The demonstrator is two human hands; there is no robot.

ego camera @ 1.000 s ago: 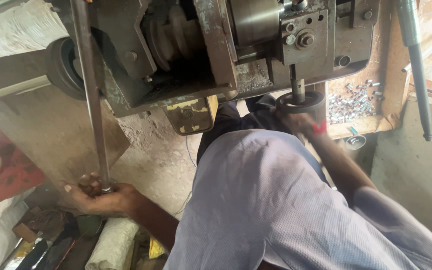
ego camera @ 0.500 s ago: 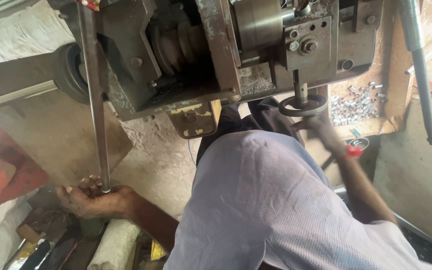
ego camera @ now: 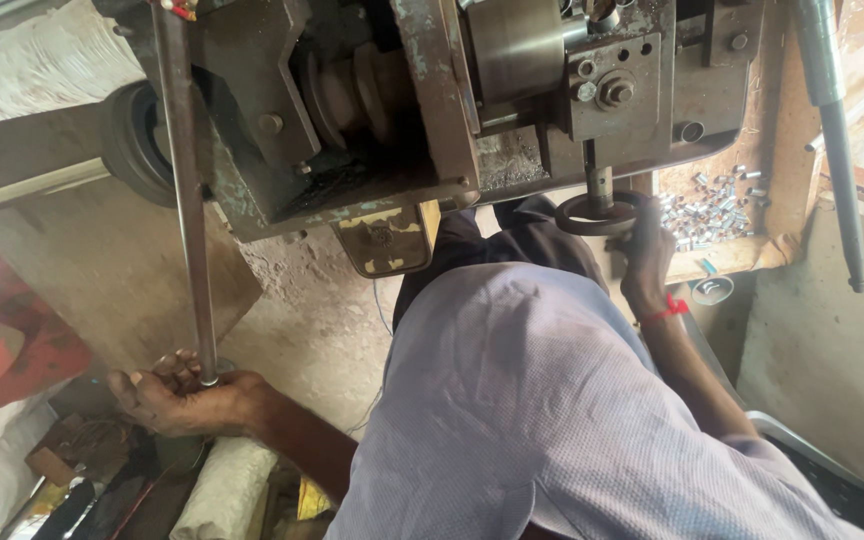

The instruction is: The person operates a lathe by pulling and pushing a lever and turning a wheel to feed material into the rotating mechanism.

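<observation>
Fingers of the left hand [ego camera: 177, 398] curl loosely around the lower end of a long steel rod [ego camera: 185, 190], thumb and forefinger closing on it where it ends just above the knuckles; the other fingertips [ego camera: 122, 385] fan out a little to the side, not pressed flat. From that grip the rod runs straight up and away, passing in front of the machine's grey body [ego camera: 372, 110] and a dark rubber wheel [ego camera: 132, 140] beside it.

Over on the other side, the right hand [ego camera: 644, 262] is up at a small round handwheel [ego camera: 597, 212] on a short vertical shaft. Its fingers wrap the near rim, closed on it, though the exact pinch is partly hidden by the wheel itself. A red band [ego camera: 667, 311] sits at the wrist just below.

Beyond those fingers, slightly further out, a wooden tray [ego camera: 752, 255] holds a heap of small shiny metal sleeves [ego camera: 712, 205]. A second grey bar [ego camera: 837, 140] hangs down well outside the right hand.

Between the two hands the person's pale checked shirt [ego camera: 542, 420] fills the view and blocks most of the floor. Under the left fingers lie rolled cloth [ego camera: 222, 490] and dark clutter, too murky to sort out.
</observation>
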